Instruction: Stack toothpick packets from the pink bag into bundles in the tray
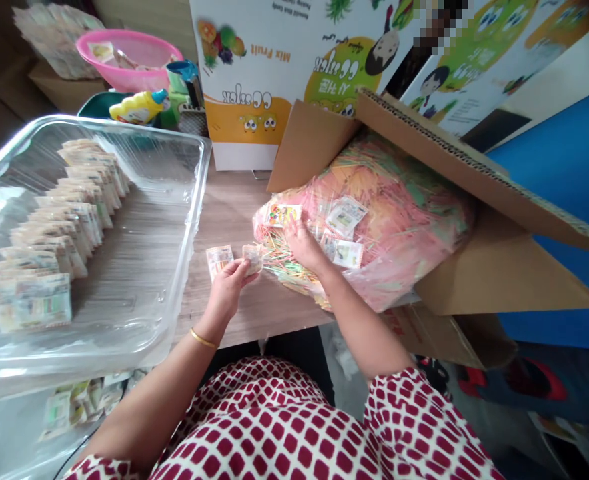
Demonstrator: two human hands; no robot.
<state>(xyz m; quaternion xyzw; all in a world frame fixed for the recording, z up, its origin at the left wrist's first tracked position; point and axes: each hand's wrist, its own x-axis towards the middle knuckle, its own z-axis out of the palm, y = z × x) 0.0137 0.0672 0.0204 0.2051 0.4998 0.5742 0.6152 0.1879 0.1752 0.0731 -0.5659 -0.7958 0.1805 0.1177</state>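
My left hand point(231, 280) is closed on a small stack of flat paper sachets point(251, 257) above the wooden table point(234, 200). Another sachet point(219, 259) lies just left of it. My right hand point(301, 243) reaches into a big clear plastic bag point(374, 227) stuffed with pink, green and orange packets; its fingers are buried among them and mostly hidden. The bag sits inside an open cardboard box point(499, 273) tipped on its side. On my left a clear plastic tray point(194, 200) holds several rows of stacked sachets point(59, 227).
A printed carton point(254, 80) stands behind the table. At the back left are a pink basin point(129, 57), a yellow bottle point(139, 107) and a blue cup point(184, 73). More sachets point(74, 403) lie below the tray. A blue surface point(564, 173) is on the right.
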